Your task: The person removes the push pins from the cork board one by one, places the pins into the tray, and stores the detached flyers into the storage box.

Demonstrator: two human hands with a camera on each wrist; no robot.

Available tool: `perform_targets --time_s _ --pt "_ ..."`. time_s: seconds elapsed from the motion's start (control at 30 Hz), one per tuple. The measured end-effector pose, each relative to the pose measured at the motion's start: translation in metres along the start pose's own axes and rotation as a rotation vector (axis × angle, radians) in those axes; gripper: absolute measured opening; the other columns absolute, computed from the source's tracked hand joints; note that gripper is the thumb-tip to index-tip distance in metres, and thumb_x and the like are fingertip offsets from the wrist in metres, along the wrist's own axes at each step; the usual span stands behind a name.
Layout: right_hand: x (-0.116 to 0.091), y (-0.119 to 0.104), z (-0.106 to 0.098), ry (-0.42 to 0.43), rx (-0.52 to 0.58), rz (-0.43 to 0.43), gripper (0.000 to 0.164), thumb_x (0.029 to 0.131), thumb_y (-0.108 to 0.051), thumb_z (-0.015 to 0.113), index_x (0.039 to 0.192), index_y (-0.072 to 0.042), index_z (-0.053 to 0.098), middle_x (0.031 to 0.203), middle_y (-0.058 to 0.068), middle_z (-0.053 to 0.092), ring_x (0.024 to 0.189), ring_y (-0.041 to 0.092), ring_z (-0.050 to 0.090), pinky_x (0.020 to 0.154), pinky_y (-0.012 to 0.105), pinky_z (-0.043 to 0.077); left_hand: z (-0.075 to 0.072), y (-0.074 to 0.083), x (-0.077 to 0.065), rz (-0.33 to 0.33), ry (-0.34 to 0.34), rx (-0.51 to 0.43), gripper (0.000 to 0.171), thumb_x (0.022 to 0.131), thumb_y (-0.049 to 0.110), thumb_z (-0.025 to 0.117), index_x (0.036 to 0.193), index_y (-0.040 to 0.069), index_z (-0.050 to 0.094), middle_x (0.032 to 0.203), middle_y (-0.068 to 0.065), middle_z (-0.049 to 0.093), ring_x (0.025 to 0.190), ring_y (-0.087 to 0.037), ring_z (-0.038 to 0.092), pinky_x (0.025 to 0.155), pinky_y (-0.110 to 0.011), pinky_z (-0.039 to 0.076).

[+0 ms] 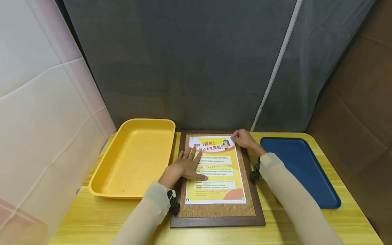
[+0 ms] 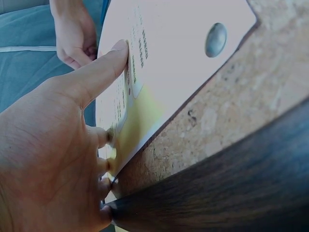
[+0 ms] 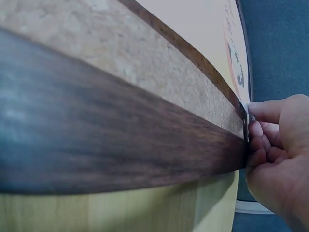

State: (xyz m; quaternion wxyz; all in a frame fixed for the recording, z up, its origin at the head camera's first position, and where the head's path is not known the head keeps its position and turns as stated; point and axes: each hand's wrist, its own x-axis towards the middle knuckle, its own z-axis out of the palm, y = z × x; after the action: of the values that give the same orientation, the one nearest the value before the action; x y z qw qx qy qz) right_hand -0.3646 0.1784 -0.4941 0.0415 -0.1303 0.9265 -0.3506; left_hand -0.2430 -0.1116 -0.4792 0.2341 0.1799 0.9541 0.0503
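A printed yellow-and-white poster [image 1: 211, 197] lies on a cork board [image 1: 217, 211] with a dark wooden frame [image 1: 217, 223]. My left hand [image 1: 188, 165] rests on the poster's left half, fingers spread and straight. At the poster's upper right corner, my right hand [image 1: 245, 138] pinches the paper between thumb and curled fingers [image 3: 263, 140]. Something small and dark shows at those fingertips, too small to tell. A round metal thumbtack [image 2: 216, 40] sits in a lower corner, and another tack [image 1: 244, 198] marks the lower right one.
To the left stands a yellow tray [image 1: 131, 195], close beside the board. A flat dark blue tray [image 1: 303, 170] lies on the right, past the right forearm. Grey cloth [image 1: 183, 68] hangs behind the wooden table [image 1: 92, 221].
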Motion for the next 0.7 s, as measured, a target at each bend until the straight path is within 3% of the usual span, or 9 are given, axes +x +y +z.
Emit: perform_targets --time_s 0.17,0.4,0.7 --pt "-0.002 0.001 -0.004 -0.013 0.04 0.002 0.015 0.103 -0.006 0.063 0.102 0.004 0.074 0.096 0.015 0.07 0.081 0.022 0.059 0.069 0.03 0.047 -0.008 0.006 -0.01 -0.002 0.006 0.036 0.116 0.092 0.078 0.06 0.173 0.018 0.002 0.178 -0.013 -0.008 0.165 -0.034 -0.007 0.131 -0.056 0.001" --pt "-0.004 0.001 -0.008 -0.038 0.055 -0.005 0.015 0.103 -0.006 0.062 0.103 0.004 0.074 0.095 0.014 0.069 0.081 0.021 0.058 0.069 0.03 0.047 0.004 -0.004 0.01 -0.01 -0.016 0.004 0.123 0.088 0.083 0.06 0.171 0.021 -0.007 0.176 -0.01 -0.019 0.163 -0.032 -0.016 0.13 -0.058 -0.006" --pt "-0.008 -0.003 -0.015 -0.067 0.062 -0.043 0.016 0.103 -0.002 0.058 0.101 0.004 0.073 0.09 0.012 0.067 0.075 0.018 0.055 0.066 0.03 0.045 0.004 -0.004 0.012 -0.01 -0.012 0.0 0.12 0.09 0.081 0.06 0.171 0.021 -0.006 0.176 -0.009 -0.018 0.163 -0.032 -0.017 0.13 -0.057 -0.007"
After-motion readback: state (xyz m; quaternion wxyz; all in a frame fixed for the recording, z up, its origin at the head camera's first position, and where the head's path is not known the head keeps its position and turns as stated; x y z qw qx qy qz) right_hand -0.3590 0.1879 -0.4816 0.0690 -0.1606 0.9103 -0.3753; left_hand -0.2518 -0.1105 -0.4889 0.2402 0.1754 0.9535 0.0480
